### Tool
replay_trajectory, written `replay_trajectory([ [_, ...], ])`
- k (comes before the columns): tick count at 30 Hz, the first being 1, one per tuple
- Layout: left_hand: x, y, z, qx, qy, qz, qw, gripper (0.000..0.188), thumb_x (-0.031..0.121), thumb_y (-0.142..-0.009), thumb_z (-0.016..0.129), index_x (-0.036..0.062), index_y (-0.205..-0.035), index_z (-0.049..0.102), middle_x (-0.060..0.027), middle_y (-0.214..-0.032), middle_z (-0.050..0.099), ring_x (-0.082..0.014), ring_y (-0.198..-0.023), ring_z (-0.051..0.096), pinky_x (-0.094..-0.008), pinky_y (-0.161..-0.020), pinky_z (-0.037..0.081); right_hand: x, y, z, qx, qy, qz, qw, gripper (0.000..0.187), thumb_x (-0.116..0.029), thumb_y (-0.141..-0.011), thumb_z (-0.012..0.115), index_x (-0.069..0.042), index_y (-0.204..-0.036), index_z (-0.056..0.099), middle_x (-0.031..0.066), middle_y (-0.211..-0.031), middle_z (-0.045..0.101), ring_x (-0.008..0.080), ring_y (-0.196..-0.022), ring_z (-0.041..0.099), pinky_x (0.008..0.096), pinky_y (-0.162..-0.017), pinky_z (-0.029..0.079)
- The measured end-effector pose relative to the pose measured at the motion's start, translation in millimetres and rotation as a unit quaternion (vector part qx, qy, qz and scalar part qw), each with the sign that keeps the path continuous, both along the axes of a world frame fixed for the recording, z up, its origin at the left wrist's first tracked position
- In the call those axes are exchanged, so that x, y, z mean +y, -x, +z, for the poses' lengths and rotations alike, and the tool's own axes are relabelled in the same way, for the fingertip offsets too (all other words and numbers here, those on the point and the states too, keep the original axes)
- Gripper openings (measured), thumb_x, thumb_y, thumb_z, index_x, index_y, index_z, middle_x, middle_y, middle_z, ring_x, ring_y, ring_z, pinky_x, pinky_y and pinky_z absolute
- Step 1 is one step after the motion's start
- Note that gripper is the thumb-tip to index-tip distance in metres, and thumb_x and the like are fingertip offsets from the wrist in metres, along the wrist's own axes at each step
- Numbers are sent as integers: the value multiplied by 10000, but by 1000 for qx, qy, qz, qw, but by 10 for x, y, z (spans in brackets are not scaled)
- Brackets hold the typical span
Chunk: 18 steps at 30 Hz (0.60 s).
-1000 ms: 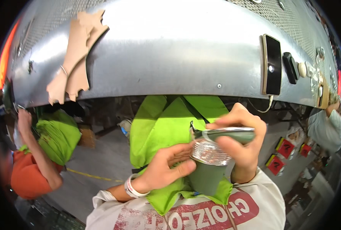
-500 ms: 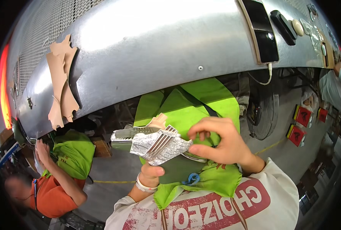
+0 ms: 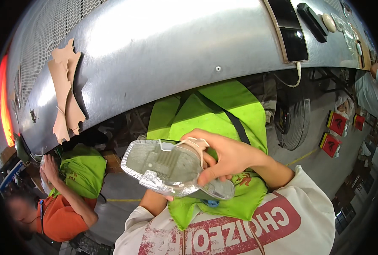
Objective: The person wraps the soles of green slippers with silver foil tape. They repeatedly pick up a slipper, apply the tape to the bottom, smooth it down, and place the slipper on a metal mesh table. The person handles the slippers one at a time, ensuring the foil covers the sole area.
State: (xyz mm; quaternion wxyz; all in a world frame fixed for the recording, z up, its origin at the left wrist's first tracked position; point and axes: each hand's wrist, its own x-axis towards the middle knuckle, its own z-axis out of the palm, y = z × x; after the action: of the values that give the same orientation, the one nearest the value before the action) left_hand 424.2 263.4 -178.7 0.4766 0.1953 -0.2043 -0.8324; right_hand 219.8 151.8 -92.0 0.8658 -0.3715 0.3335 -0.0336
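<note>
In front of my green apron, a grey-green shoe last [image 3: 155,157] lies tilted, its flat underside facing up. A silver shoe upper [image 3: 159,182] wraps its edge, with pleats round the toe at the left. From the far side a beige lining piece [image 3: 196,144] sticks up. My right hand [image 3: 227,151] is closed on the upper, fingers around the beige lining and thumb pressing the silver edge. My left hand [image 3: 169,198] supports the last from below; only a fingertip shows and the other fingers are hidden.
Beyond my lap runs a metal bench [image 3: 155,63] with beige cut pieces [image 3: 65,93] at left and a phone [image 3: 292,36] on a white cable at right. A co-worker in orange [image 3: 65,212] sits at the left. A fan [image 3: 295,123] stands at the right.
The last has turned over, from its slitted silver side to its underside. My right hand has moved left from beside it and closed on the upper. My left thumb has gone out of sight.
</note>
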Motion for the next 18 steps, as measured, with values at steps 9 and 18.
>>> replay_trajectory([
  [9, 46, -362, 139, -237, -5, -52, 970, 1032, 288, -636, 799, -32, -1472, 284, -183, -1462, 408, -314, -1333, 432, -455, -1114, 326, 262, 191, -115, -48, 401, -130, 905, 653, -273, -710, 829, 52, -1201, 546, 143, -1003, 587, 269, -880, 575, 347, -817, 444],
  [18, -346, 320, 976, -39, -350, 274, 895, 652, 556, -978, 299, 28, -1277, 538, -127, -1174, 630, -290, -1040, 613, -431, -907, 478, 347, 134, -115, -89, 247, -263, 928, 566, -340, -898, 608, 56, -1274, 464, 189, -1306, 455, 293, -1223, 443, 394, -1076, 295],
])
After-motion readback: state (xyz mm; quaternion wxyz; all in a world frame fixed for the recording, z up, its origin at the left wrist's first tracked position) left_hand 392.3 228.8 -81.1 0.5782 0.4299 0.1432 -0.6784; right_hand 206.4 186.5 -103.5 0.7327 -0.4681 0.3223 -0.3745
